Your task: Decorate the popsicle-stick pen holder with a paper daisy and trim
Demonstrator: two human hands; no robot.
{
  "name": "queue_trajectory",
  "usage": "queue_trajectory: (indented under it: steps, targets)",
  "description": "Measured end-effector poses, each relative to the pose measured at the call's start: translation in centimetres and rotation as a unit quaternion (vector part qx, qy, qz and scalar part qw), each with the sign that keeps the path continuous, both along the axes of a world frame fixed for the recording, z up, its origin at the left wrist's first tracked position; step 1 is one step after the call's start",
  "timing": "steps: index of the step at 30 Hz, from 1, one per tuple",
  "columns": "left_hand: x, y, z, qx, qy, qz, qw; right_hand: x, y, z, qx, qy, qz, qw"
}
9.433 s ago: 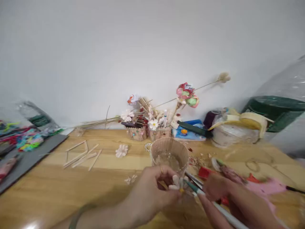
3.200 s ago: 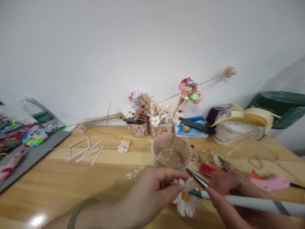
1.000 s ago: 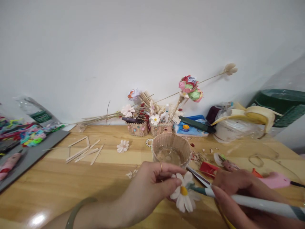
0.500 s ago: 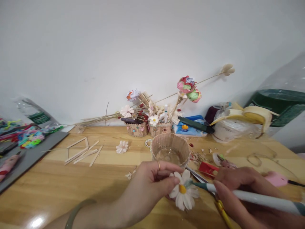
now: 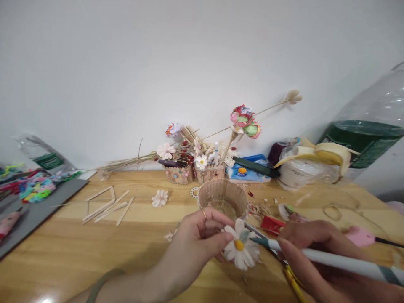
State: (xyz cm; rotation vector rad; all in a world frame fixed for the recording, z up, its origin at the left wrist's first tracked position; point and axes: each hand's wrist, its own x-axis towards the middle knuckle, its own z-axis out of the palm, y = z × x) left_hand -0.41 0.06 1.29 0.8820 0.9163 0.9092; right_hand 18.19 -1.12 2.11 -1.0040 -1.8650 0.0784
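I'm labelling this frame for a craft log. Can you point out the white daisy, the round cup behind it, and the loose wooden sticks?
white daisy [image 5: 239, 245], head view, on its yellow centre.
round cup [image 5: 221, 192], head view, on its ribbed outer wall near the rim.
loose wooden sticks [image 5: 107, 205], head view, on the middle of the pile.

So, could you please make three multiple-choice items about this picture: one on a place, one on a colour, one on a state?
1. Where is the cup?
A. just behind the daisy
B. on the grey tray
C. left of the sticks

2. What colour is the centre of the daisy?
A. red
B. yellow
C. blue

3. How is the left hand?
A. flat on the table
B. open in the air
C. pinching the daisy

Answers: 1 A, the cup stands right beyond the flower. 2 B, its middle is yellow. 3 C, thumb and fingers close on the petals, while the right hand holds a glue gun.
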Motion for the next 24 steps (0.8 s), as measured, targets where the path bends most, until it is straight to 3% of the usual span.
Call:
queue_trajectory:
  steps: [5,10,14,20,24]
  targets:
    - [0.24,-0.08,-0.16,-0.005,-0.002,0.005,1.000,0.09,-0.04,-0.23,-0.004,-0.011,0.010,1.000]
    - [0.19,-0.13,-0.13,-0.005,0.009,0.005,1.000,0.25,0.08,-0.07,0.018,0.008,-0.047,0.999]
    - [0.08,-0.12,-0.11,-0.001,0.012,0.004,1.000,0.22,0.06,0.06,0.020,0.013,-0.055,0.998]
    - [0.18,-0.10,-0.03,-0.001,0.011,0.001,1.000,0.51,0.08,-0.55,-0.018,-0.018,0.001,1.000]
    - [0.15,-0.09,-0.10,0.001,0.014,0.002,1.000,0.71,-0.02,-0.69,0.007,-0.007,-0.021,1.000]
